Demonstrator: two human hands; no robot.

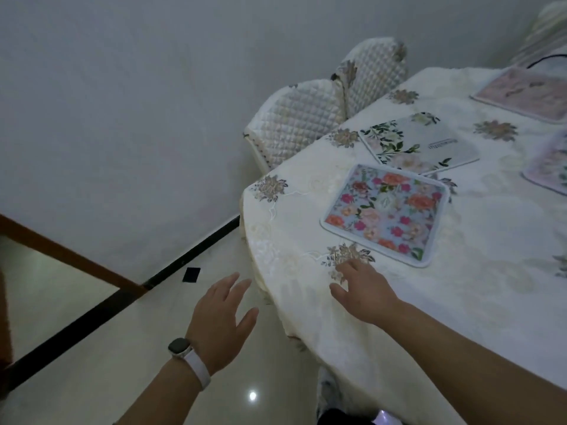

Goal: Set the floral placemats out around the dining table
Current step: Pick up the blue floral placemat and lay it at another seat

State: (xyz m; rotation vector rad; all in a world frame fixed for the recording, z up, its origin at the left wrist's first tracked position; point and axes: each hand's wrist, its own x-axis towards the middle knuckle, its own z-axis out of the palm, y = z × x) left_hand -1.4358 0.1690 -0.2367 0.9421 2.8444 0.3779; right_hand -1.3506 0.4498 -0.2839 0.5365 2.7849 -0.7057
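Both hands are empty and spread open, the right hand (365, 289) resting on the tablecloth (460, 302) just short of the bright floral placemat (386, 214), the left hand (222, 320) hovering off the table's edge, three more placemats lying farther back.

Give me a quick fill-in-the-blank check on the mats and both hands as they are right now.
1. The right hand rests on the ____.
2. The left hand, with a watch on its wrist, hangs over the ____.
3. The bright placemat overlaps a corner of the ____ placemat.
4. Both hands hold ____.

Missing: tablecloth; floor; white; nothing
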